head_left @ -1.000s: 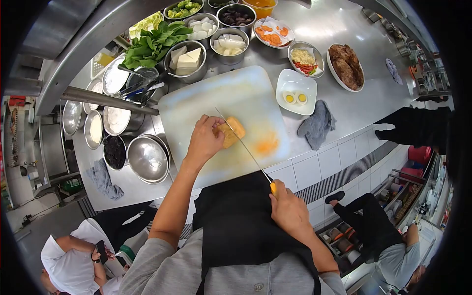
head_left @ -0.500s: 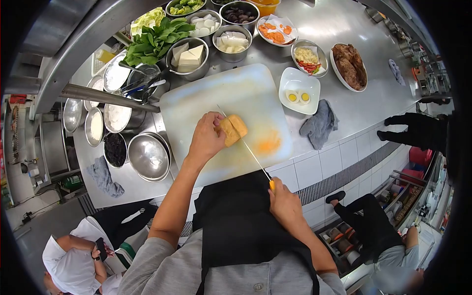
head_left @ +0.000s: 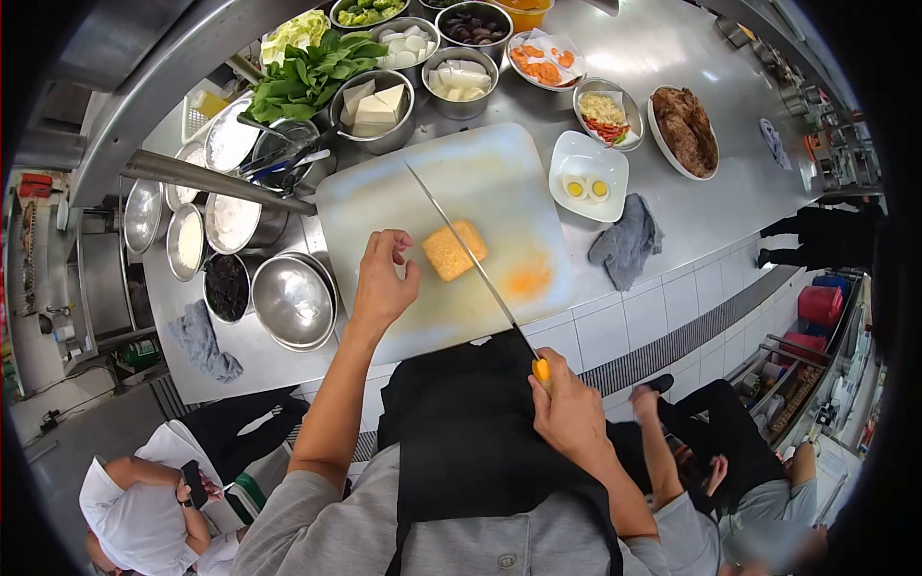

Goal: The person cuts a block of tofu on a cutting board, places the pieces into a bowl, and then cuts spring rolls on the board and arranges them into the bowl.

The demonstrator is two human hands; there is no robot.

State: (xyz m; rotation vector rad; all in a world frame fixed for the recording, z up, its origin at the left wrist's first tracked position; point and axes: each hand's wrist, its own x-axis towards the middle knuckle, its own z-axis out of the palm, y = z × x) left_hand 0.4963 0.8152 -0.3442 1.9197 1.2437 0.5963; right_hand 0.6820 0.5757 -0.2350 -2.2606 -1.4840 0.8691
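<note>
On the steel tabletop (head_left: 696, 206), the fried block (head_left: 453, 252) sat mid-board; the left hand's (head_left: 383, 287) fingers curled loosely, empty, at its nine o'clock. The right hand (head_left: 569, 407) gripped the knife (head_left: 542, 369), handle toward five. Slicing seemed in hand; another cut called for steadying the block.

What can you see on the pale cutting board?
A golden-brown block, crossed by the knife, and an orange stain; the left hand is over the board. What lies beneath the block is covered.
</note>
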